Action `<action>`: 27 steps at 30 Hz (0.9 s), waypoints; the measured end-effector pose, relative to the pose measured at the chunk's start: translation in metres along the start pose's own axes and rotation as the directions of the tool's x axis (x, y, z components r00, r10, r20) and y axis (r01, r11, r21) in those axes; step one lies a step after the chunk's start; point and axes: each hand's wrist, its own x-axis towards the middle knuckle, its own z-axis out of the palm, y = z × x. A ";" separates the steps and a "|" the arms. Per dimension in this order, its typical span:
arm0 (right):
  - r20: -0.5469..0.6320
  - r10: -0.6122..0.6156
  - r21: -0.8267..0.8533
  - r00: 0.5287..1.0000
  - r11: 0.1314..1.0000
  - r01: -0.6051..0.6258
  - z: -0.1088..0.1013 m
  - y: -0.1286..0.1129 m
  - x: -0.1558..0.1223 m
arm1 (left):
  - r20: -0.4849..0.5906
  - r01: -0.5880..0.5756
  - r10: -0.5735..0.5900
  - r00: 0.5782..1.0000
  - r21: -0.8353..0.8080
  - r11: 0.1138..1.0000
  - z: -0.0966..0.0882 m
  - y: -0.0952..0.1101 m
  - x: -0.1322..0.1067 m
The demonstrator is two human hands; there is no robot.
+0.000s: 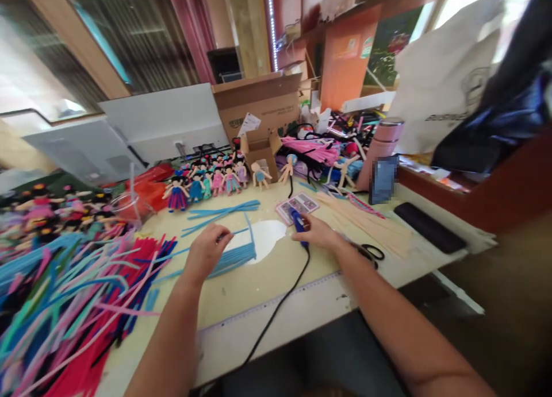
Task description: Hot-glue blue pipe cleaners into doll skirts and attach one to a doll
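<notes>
Fingers (pixel 301 236) of the right hand (pixel 322 234) hold a corded tool (pixel 296 218); the left hand (pixel 206 252), fingers narrow, grip unclear, is near blue strips (pixel 235 258).

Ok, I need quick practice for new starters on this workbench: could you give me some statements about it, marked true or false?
1. The right hand holds a blue tool. True.
2. The left hand grips the scissors. False: it is at the light-blue strips; the scissors lie apart, to the right.
3. Multicoloured strips lie heaped to the left of the left hand. True.
4. The dressed dolls stand right of the pink bottle. False: they are left of it.
</notes>
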 end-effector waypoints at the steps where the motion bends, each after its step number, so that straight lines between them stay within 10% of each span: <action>1: -0.058 0.016 -0.045 0.998 0.999 -0.019 0.007 -0.003 0.004 | 0.015 -0.007 0.006 1.000 0.007 1.000 0.001 0.000 0.002; 13: -0.336 0.090 -0.134 0.937 0.981 -0.143 0.035 -0.031 0.003 | 0.102 -0.039 0.036 0.994 0.027 0.999 0.012 -0.005 0.007; 20: 0.023 0.058 0.185 0.998 0.981 -0.061 0.030 -0.052 0.011 | 0.194 0.013 -0.019 0.981 0.031 0.999 0.024 -0.006 0.002; 27: 0.307 0.010 -0.009 0.952 1.000 -0.007 0.030 -0.071 0.034 | 0.216 0.041 -0.060 0.974 0.091 0.995 0.035 -0.010 0.001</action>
